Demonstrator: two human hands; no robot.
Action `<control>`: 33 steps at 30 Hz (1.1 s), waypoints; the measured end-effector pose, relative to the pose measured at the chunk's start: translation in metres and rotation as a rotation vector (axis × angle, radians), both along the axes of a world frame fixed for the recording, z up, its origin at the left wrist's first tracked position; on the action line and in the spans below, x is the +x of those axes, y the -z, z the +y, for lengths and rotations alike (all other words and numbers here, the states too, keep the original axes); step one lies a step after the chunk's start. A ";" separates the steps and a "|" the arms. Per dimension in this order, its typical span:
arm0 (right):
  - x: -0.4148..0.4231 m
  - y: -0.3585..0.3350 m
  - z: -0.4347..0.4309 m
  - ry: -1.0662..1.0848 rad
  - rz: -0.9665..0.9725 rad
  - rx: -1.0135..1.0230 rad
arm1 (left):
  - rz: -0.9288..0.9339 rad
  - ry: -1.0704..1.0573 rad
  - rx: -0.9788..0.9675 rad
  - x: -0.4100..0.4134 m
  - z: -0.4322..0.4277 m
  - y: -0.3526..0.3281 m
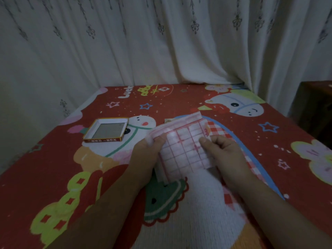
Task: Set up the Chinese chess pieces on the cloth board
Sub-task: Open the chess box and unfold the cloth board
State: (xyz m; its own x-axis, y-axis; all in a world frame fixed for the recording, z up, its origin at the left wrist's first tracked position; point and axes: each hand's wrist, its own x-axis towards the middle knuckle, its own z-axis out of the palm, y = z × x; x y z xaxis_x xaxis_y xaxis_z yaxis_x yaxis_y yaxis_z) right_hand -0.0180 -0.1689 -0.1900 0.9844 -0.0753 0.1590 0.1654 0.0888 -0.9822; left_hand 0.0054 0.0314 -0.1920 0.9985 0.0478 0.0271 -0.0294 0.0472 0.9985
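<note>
A white cloth board (185,144) with a red grid is held partly folded above the red blanket, at the middle of the head view. My left hand (147,155) pinches its left edge with the thumb on top. My right hand (224,155) grips its right side, fingers curled over the cloth. An open cardboard box (106,130) with an orange rim lies to the left of the board, and its inside looks grey. No chess pieces show in the view.
A red blanket (179,101) with cartoon prints covers the flat surface. White patterned curtains (161,42) hang behind it. A dark wooden cabinet (316,108) stands at the right edge. A small card (169,120) peeks out behind the board.
</note>
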 end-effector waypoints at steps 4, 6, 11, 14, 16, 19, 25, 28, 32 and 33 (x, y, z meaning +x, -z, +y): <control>0.008 0.003 -0.009 -0.016 0.117 0.149 | 0.051 0.038 -0.021 0.001 0.001 -0.003; 0.011 0.006 -0.011 -0.009 0.150 0.182 | 0.073 0.044 -0.009 0.002 0.001 -0.005; 0.009 0.005 -0.009 0.023 0.131 0.195 | 0.125 0.085 -0.053 0.002 0.003 -0.004; 0.007 0.006 -0.005 0.200 -0.019 -0.131 | 0.126 0.089 -0.047 0.002 0.003 -0.004; 0.002 0.006 0.000 0.252 -0.094 -0.238 | 0.125 0.077 -0.067 0.001 0.003 -0.004; -0.007 -0.002 0.005 0.179 -0.296 -0.442 | 0.127 0.031 -0.112 0.002 0.005 -0.005; -0.019 0.002 0.028 -0.226 -0.237 -0.781 | 0.081 0.011 -0.030 0.000 0.001 -0.001; -0.019 0.005 0.036 -0.228 -0.325 -0.796 | 0.064 -0.003 0.037 -0.001 0.000 -0.003; -0.014 0.009 0.028 0.007 -0.374 -0.665 | 0.028 -0.006 0.102 -0.001 0.001 -0.003; -0.014 0.007 0.025 0.051 -0.364 -0.575 | 0.018 -0.020 0.113 -0.001 0.002 -0.003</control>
